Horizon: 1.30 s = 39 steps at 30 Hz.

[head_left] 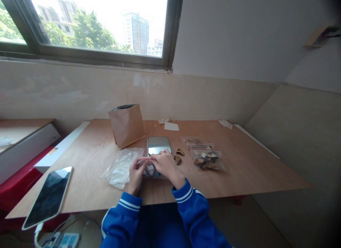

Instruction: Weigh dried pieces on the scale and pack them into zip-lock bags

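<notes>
Both my hands pinch the top edge of a clear zip bag [152,171] that lies at the near side of the table, with dark dried pieces and a small white label inside. My left hand [137,175] has its fingers bent together at the bag's upper left. Fingers of my right hand [166,164] press along the same edge, covering part of it. Just beyond them sits a flat silver scale [159,145]. Two loose dried brown pieces [177,159] lie right of my right hand. Left of my left hand is a pile of clear plastic bags [124,166].
A brown paper bag [127,127] stands open at the back left. Several filled zip bags [209,159] lie at the right. A white card [171,126] and crumpled bits [226,124] are near the wall. A tablet with a cable [49,194] is at the left edge.
</notes>
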Tool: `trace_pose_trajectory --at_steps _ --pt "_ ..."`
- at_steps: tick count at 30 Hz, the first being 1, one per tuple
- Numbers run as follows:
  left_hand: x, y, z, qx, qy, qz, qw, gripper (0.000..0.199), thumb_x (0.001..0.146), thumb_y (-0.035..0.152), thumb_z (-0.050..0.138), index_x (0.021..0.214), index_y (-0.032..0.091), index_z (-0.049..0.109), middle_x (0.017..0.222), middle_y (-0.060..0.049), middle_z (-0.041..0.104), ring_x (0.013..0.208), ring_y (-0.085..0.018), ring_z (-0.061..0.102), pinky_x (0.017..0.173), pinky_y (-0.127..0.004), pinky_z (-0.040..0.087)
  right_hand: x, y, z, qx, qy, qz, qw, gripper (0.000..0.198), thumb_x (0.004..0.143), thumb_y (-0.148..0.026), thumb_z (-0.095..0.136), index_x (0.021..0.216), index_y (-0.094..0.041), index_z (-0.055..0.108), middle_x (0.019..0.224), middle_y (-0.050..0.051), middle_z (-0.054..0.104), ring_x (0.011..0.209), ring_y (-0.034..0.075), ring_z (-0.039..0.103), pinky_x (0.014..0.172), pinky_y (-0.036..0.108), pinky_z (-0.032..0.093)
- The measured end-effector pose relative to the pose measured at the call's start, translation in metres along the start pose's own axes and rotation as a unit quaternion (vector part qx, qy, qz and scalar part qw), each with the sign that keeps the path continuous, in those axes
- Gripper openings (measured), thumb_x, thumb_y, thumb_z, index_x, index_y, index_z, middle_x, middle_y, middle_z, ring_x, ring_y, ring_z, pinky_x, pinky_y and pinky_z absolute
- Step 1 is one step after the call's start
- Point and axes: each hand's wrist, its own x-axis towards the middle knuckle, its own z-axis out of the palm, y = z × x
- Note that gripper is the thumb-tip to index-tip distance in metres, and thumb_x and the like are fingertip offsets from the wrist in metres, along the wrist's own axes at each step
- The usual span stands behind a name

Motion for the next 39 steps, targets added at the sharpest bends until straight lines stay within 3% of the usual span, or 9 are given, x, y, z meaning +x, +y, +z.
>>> trace_pose_trajectory --at_steps 3,10,16,22,25,29,35,39 --pt "0.000 0.002 0.001 -0.023 0.008 -0.006 1.000 0.023 0.072 0.036 0.075 0.082 0.017 0.068 0.081 -0.002 0.069 0.070 -0.014 0.063 0.062 -0.023 0.050 -0.001 0.000 -0.001 0.006 -0.001 -0.014 1.000 0.022 0.098 -0.027 0.045 0.098 -0.022 0.067 0.087 0.006 0.072 0.087 0.018 0.061 0.084 0.031 0.031" --pt "0.001 0.003 0.002 -0.028 -0.024 0.024 0.999 0.019 0.070 0.033 0.077 0.075 0.017 0.067 0.077 -0.002 0.065 0.075 -0.015 0.062 0.068 -0.024 0.050 -0.001 0.003 0.008 0.004 0.021 0.005 1.000 0.022 0.093 -0.013 0.046 0.089 -0.021 0.066 0.081 0.004 0.070 0.075 0.016 0.059 0.083 0.030 0.031" --pt "0.003 -0.002 -0.002 -0.017 0.011 0.008 1.000 0.023 0.072 0.037 0.075 0.079 0.017 0.067 0.078 -0.002 0.066 0.076 -0.015 0.062 0.067 -0.023 0.049 -0.008 0.010 0.009 0.016 0.037 0.013 0.999 0.023 0.098 -0.029 0.047 0.088 -0.023 0.066 0.084 0.003 0.071 0.085 0.018 0.061 0.079 0.029 0.033" --pt "0.001 -0.003 -0.002 0.005 -0.021 -0.017 1.000 0.026 0.073 0.039 0.074 0.084 0.016 0.070 0.082 -0.005 0.070 0.077 -0.018 0.064 0.067 -0.025 0.050 -0.011 0.015 0.012 0.037 0.036 0.022 0.998 0.026 0.091 -0.007 0.048 0.087 -0.022 0.069 0.083 0.001 0.073 0.074 0.015 0.061 0.085 0.030 0.032" --pt "0.001 0.000 0.000 0.025 -0.037 -0.004 0.999 0.025 0.072 0.038 0.075 0.082 0.016 0.073 0.084 -0.007 0.071 0.081 -0.020 0.065 0.072 -0.028 0.052 -0.011 0.015 0.012 0.035 0.032 0.018 0.999 0.023 0.094 -0.014 0.050 0.089 -0.022 0.070 0.080 0.002 0.072 0.072 0.015 0.061 0.084 0.030 0.034" --pt "0.002 0.003 0.000 0.026 -0.026 -0.007 0.999 0.025 0.071 0.039 0.075 0.080 0.016 0.074 0.083 -0.006 0.071 0.078 -0.020 0.066 0.069 -0.028 0.052 -0.014 0.022 0.012 0.021 0.046 0.019 0.999 0.024 0.096 -0.031 0.051 0.088 -0.022 0.071 0.083 0.005 0.071 0.084 0.019 0.061 0.081 0.030 0.036" --pt "0.001 0.005 0.000 0.017 -0.028 -0.038 0.999 0.026 0.071 0.039 0.075 0.082 0.015 0.073 0.080 -0.005 0.072 0.076 -0.018 0.066 0.065 -0.025 0.050 -0.021 0.028 0.019 0.047 0.044 0.036 0.997 0.026 0.095 -0.015 0.049 0.087 -0.024 0.073 0.082 0.001 0.074 0.075 0.015 0.062 0.085 0.030 0.034" --pt "0.001 0.002 -0.002 -0.008 0.004 -0.047 0.999 0.034 0.071 0.046 0.074 0.082 0.014 0.074 0.084 -0.007 0.072 0.077 -0.019 0.066 0.064 -0.025 0.050 -0.024 0.031 0.016 0.047 0.058 0.050 0.996 0.024 0.096 -0.028 0.052 0.087 -0.024 0.073 0.081 0.003 0.073 0.081 0.017 0.062 0.081 0.030 0.034"
